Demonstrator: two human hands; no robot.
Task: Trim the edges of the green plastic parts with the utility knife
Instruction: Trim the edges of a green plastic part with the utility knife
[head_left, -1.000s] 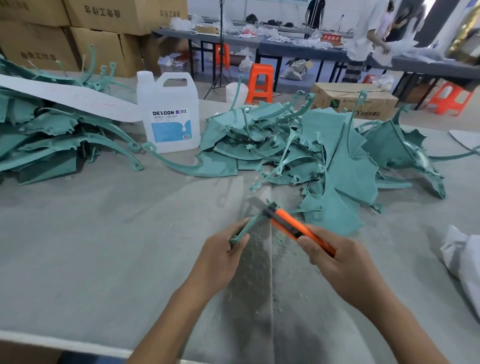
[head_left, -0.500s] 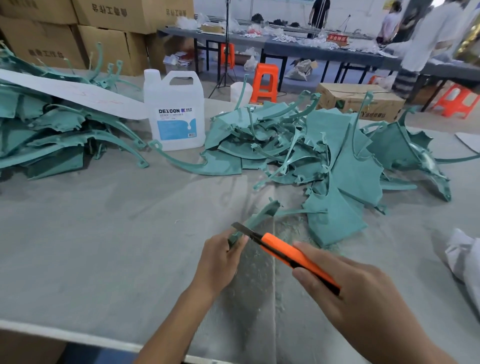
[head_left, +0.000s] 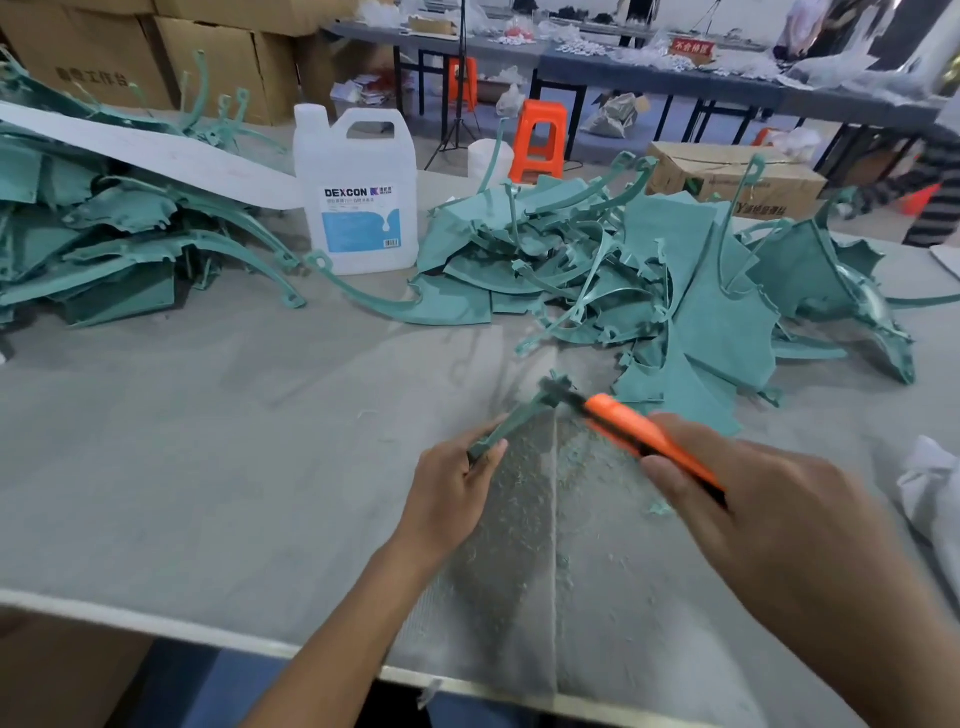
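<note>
My left hand (head_left: 451, 499) grips the near end of a slim green plastic part (head_left: 519, 418) that points up and away over the table. An orange utility knife (head_left: 639, 435) is held in my right hand (head_left: 758, 525), its blade end meeting the far tip of that part. Fine green shavings (head_left: 524, 488) lie on the grey felt below both hands. A large heap of green plastic parts (head_left: 649, 280) sits just behind, and a second stack of green parts (head_left: 104, 244) lies at the far left.
A white DEXCON jug (head_left: 358, 192) stands between the two piles, with a long white strip (head_left: 156, 150) leaning across the left stack. White cloth (head_left: 930, 499) lies at the right edge. The table's near edge (head_left: 156, 626) runs below. Cardboard boxes (head_left: 130, 57), orange stools and another worktable stand behind.
The knife has slid from near my left thumb out along the part to its far tip. My right hand has moved forward with it; my left hand keeps its hold.
</note>
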